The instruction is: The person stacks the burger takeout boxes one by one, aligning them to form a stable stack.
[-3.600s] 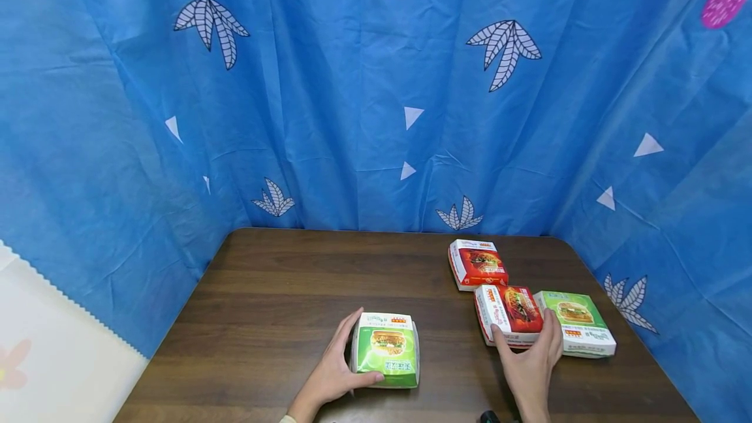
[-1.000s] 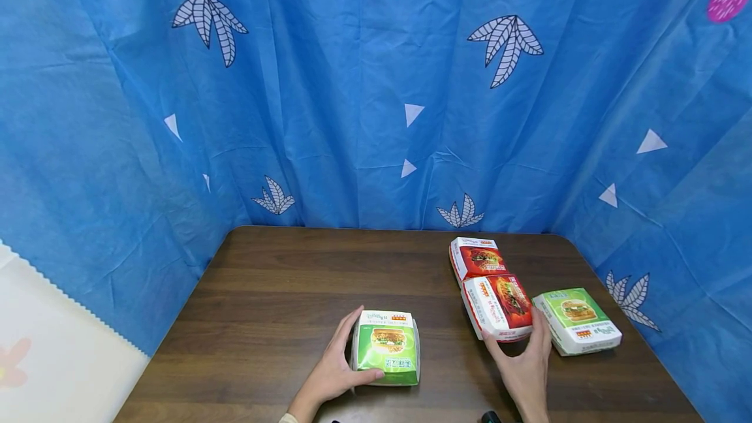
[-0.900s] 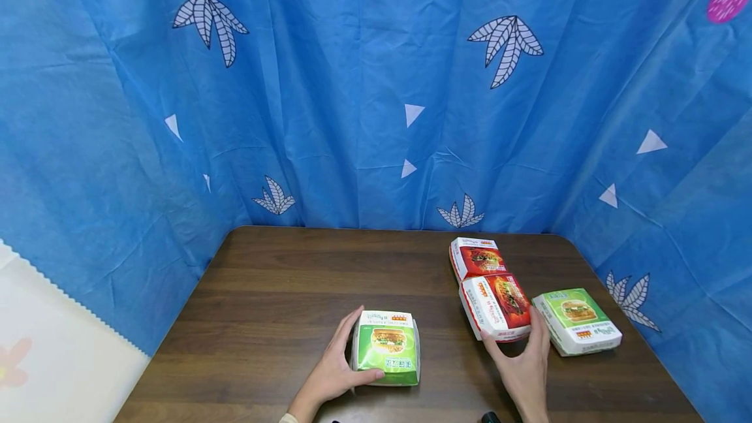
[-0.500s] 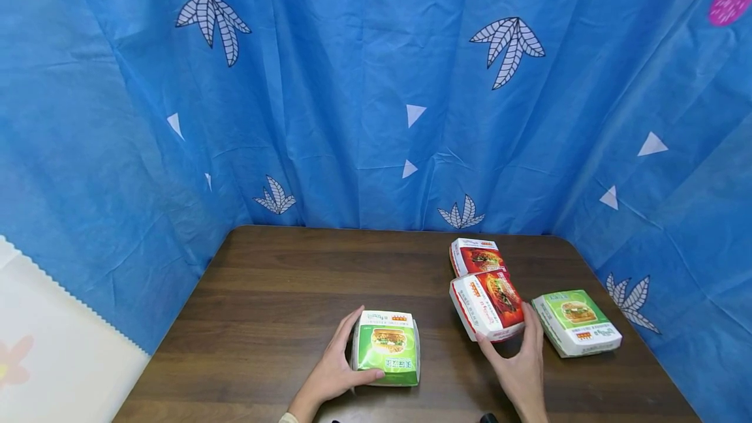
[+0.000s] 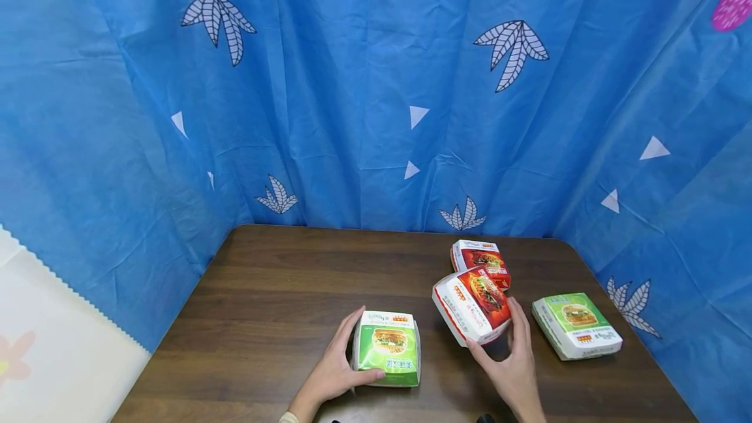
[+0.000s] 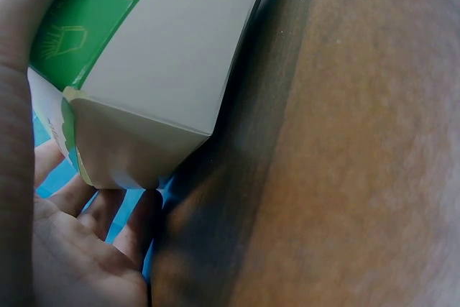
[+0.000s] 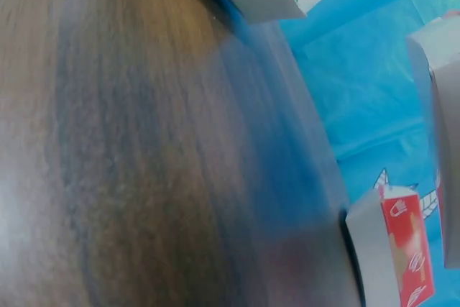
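Observation:
My left hand (image 5: 335, 371) holds a green-and-white burger box (image 5: 388, 348) at the table's front middle. Its thumb lies over the near edge, its fingers along the left side. In the left wrist view the box's plain side (image 6: 165, 48) shows close up, with fingers (image 6: 104, 206) behind its corner. My right hand (image 5: 508, 367) grips a red-and-white burger box (image 5: 472, 309) between thumb and fingers. That box is tilted, seems raised off the table, and partly covers a second red burger box (image 5: 484, 258) behind it. The right wrist view does not show the hand's fingers.
Another green-and-white burger box (image 5: 578, 325) lies on the right of the brown wooden table (image 5: 282, 279). A blue patterned curtain (image 5: 352, 83) hangs behind the table and along its sides. At the lower left is a white cloth (image 5: 59, 338).
My right hand has carried its red box leftward, away from the right green box and towards the left one; the box has turned and tilted. The left hand and its box have stayed put.

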A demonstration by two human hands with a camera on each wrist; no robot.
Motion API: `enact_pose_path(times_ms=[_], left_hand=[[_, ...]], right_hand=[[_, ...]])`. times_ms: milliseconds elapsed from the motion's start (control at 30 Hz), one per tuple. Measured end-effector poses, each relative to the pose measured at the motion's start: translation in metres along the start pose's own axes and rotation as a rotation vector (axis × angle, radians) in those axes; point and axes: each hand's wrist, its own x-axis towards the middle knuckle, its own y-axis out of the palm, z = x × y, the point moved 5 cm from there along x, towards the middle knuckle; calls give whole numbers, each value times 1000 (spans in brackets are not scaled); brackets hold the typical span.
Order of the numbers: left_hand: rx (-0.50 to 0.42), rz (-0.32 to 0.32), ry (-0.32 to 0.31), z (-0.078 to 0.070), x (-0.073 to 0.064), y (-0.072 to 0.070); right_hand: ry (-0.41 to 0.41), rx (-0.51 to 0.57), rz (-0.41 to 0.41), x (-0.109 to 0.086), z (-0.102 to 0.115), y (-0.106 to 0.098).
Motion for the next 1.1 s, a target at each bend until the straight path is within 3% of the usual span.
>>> enact_pose_path(times_ms=[433,633,867,1100], left_hand=[[13,-13,37,-1,0,-1],[8,-17,39,0,0,0],[29,-24,76,0,0,0],[8,-11,19,0,0,0]], right_hand=[[-94,37,100,-5,15,10],[-167,53,175,-9,22,19],[-191,65,269,-15,27,31],[-220,67,353,-20,32,40]])
